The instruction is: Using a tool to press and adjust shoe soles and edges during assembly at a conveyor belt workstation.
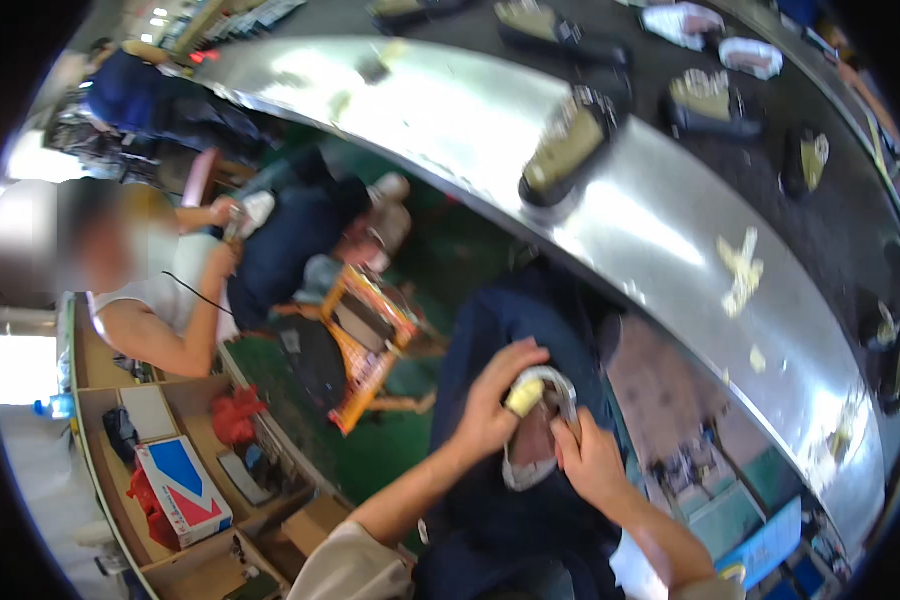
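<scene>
On my lap lies a shoe upper (528, 462), pale-edged with a pinkish-brown inside, its opening turned up. My left hand (488, 405) is closed round its left side, a pale yellow piece (523, 397) showing by the thumb; I cannot tell if that is a finger wrap or part of the shoe. At the right side of the shoe, my right hand (595, 462) is closed on a slim tool (571, 424) with a brownish handle and a grey metal part that reaches toward the far rim. The tool's exact kind does not show.
A curved metal ledge (670, 220) runs before me, carrying an olive shoe (568, 150). Beyond it, a dark surface (630, 95) bears several more shoes. To the left are a seated co-worker (160, 310), an orange stool (370, 350) and a wooden compartment tray (185, 420) holding a box (182, 490).
</scene>
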Motion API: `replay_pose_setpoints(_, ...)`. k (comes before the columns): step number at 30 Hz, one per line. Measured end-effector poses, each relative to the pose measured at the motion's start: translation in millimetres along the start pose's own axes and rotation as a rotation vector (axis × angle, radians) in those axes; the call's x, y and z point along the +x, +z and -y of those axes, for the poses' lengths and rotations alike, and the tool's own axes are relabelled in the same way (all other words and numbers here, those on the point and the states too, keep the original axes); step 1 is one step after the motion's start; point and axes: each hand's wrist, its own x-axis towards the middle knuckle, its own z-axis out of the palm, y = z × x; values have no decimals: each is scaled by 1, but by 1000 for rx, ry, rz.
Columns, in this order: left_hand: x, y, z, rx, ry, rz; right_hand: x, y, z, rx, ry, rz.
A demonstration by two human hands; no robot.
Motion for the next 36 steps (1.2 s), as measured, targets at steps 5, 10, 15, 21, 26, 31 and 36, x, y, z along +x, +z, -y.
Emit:
replay_pose_setpoints(5,3,15,-13,-289,-301,50,-6,-7,6,-344,20,34)
replay_pose_setpoints(10,0,26,9,-114,-231,-26,-17,-29,22,-212,-42,65)
replay_pose_setpoints(15,3,26,11,-90,-107,-31,13,-16,32,-185,-243,-247)
replay_pose_setpoints(21,-3,22,6,-102,-127,-48,20,-19,37,-195,-245,-178)
replay_pose_setpoints(26,-29,33,-18,-97,-355,-259,29,-34,28,-369,-116,79)
replay_pose_setpoints(31,-37,-12,-12,98,-261,5,4,-61,30,-618,-388,231)
replay_pose_setpoints(36,-15,-19,-27,-57,-363,79,2,-49,64,-1116,-766,412)
